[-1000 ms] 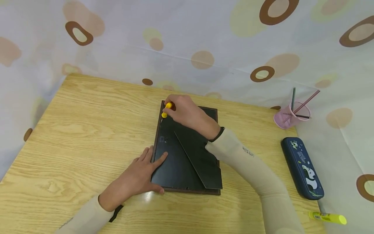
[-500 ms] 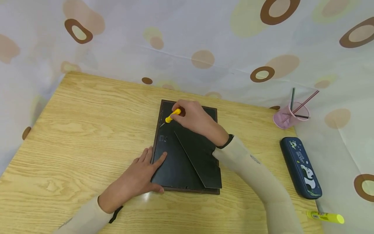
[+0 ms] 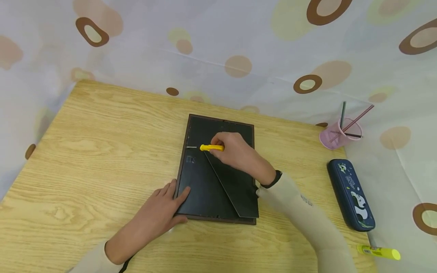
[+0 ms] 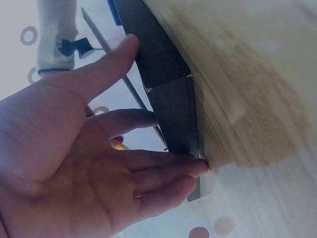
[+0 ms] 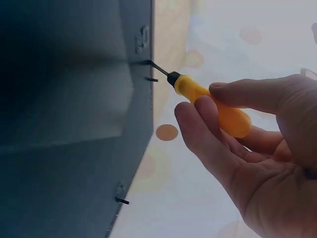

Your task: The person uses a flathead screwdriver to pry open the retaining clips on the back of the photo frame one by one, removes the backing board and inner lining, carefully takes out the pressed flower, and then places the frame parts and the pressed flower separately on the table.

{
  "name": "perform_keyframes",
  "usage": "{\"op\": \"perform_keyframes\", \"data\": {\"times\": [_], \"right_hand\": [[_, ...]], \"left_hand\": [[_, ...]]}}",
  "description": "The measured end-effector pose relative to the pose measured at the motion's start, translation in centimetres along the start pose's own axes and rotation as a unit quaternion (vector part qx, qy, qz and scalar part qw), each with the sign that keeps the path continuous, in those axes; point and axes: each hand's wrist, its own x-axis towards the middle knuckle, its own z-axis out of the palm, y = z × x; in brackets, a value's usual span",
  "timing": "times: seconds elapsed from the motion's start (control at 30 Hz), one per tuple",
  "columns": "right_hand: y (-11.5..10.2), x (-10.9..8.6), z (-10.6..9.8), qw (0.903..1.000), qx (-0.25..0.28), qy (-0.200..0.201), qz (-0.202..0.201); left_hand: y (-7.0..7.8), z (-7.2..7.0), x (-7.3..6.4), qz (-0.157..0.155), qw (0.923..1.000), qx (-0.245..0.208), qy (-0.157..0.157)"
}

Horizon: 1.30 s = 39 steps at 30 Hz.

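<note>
Pinched in the right hand (image 3: pixel 235 151), one yellow-handled metal screwdriver (image 3: pixel 212 148) (probably light and stiff, best held by its handle) points over the left edge of one black rectangular picture frame (image 3: pixel 205 197). One left hand (image 3: pixel 160 208), fingers straight, touches its near-left corner. Beyond: one pink plastic cup (image 3: pixel 329 139), three pencils (image 3: pixel 362 115), one navy oblong case (image 3: pixel 351 195), one yellow cylindrical marker (image 3: pixel 382 252).
</note>
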Motion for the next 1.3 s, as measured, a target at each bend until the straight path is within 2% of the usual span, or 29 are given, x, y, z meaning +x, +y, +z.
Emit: {"op": "perform_keyframes", "data": {"times": [0.2,0.4,0.77,0.93,1.3], "right_hand": [[0.7,-1.5,0.8,0.9999,0.008,0.012,-0.001],[1.1,-3.0,1.4,0.9993,0.016,0.032,-0.005],[0.5,-4.9,2.2,0.9985,0.030,0.032,-0.032],[0.1,-5.5,2.5,0.9984,0.037,0.023,-0.037],[-0.7,-6.1,3.0,0.9983,0.036,0.011,-0.043]], "left_hand": [[-0.1,0.1,-0.8,0.008,0.9999,-0.009,0.009],[-0.3,0.1,-0.8,0.016,0.9997,-0.015,0.014],[-0.1,0.0,-0.6,-0.004,0.9993,-0.034,0.015],[-0.1,0.1,-0.7,-0.005,0.9994,-0.029,0.020],[0.0,0.2,-1.0,-0.007,0.9993,-0.030,0.020]]}}
